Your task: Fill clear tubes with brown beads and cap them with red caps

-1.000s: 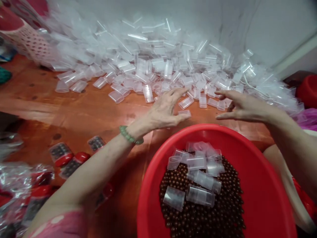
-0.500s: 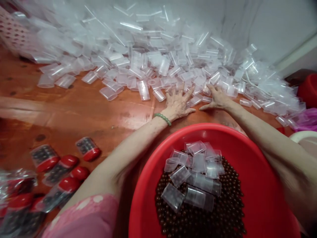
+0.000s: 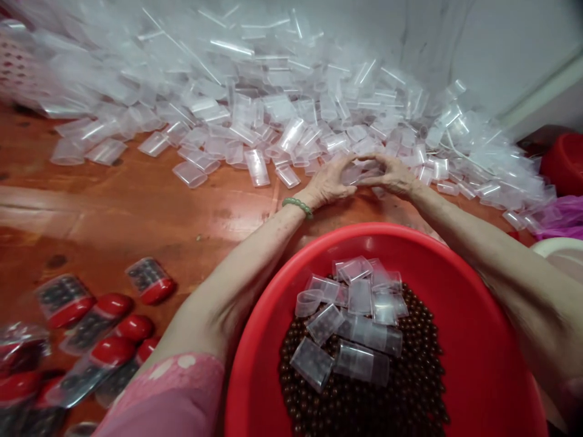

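My left hand (image 3: 330, 182) and my right hand (image 3: 394, 176) meet over the wooden table, and their fingers close around a clear plastic container (image 3: 362, 173) held between them. Its shape is partly hidden by my fingers. Just beyond my hands lies a large heap of clear plastic containers (image 3: 255, 91). Below my forearms stands a red plastic basin (image 3: 483, 346) holding dark brown round beads (image 3: 410, 388), with several clear containers (image 3: 350, 328) resting on them. A green bead bracelet (image 3: 297, 206) circles my left wrist.
The orange-brown wooden table (image 3: 113, 206) runs to the left, with several bead-filled packs with red caps (image 3: 64, 300) at lower left. A red bowl (image 3: 565, 164) and a purple plastic bag (image 3: 562, 215) sit at right. A white wall (image 3: 523, 48) rises behind the heap.
My hands have come together from spread positions and closed around a clear container lifted from the heap's edge. The view has shifted slightly, and the basin's contents look unchanged.
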`<action>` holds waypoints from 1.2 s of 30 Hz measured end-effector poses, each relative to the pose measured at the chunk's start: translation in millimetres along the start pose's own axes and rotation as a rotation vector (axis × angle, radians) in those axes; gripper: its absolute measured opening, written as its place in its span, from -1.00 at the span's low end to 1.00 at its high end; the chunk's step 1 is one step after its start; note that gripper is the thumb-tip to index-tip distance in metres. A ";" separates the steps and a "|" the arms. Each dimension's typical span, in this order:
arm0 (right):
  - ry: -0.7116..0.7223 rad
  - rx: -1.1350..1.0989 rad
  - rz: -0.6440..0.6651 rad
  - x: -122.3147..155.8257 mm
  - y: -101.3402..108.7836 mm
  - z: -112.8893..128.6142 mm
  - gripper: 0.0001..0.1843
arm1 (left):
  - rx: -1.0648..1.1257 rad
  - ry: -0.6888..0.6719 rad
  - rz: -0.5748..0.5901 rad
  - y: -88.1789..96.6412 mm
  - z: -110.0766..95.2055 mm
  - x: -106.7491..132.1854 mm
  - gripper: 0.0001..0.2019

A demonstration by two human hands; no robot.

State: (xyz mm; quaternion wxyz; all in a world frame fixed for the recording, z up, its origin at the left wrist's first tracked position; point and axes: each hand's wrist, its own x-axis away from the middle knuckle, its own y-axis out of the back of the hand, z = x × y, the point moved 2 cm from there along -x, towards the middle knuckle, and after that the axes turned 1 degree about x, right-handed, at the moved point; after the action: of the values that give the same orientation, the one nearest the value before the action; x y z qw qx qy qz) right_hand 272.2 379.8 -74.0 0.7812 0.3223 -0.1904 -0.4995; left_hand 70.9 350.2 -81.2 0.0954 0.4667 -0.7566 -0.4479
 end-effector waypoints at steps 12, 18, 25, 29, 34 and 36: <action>-0.093 -0.099 -0.090 62.6 54.1 123.4 -0.37 | 0.144 -0.100 -0.139 87.2 -89.7 26.0 -0.50; 0.026 -0.027 -0.024 169.1 29.9 174.3 -0.63 | 0.179 -0.212 0.020 99.9 -161.3 116.4 -0.48; 0.244 0.504 0.278 203.5 -29.2 138.6 -0.62 | 0.102 -0.271 0.459 77.7 -153.6 150.1 -0.47; 0.261 0.653 0.332 209.1 -21.8 144.8 -0.68 | 0.083 -0.118 0.128 90.2 -119.4 111.1 -0.65; 0.137 0.568 0.040 252.3 41.1 158.2 -0.68 | -0.334 0.288 0.218 65.1 -75.9 76.0 -0.56; -0.044 0.608 -0.177 283.9 75.8 147.6 -0.68 | -0.405 0.292 0.370 49.1 -61.9 73.5 -0.56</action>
State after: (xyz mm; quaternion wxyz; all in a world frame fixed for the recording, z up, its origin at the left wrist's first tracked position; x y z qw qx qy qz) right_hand 352.2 99.3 77.9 0.5984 0.5456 -0.3191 -0.4924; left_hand 35.2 263.6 -27.7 0.3741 0.3520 -0.7024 -0.4928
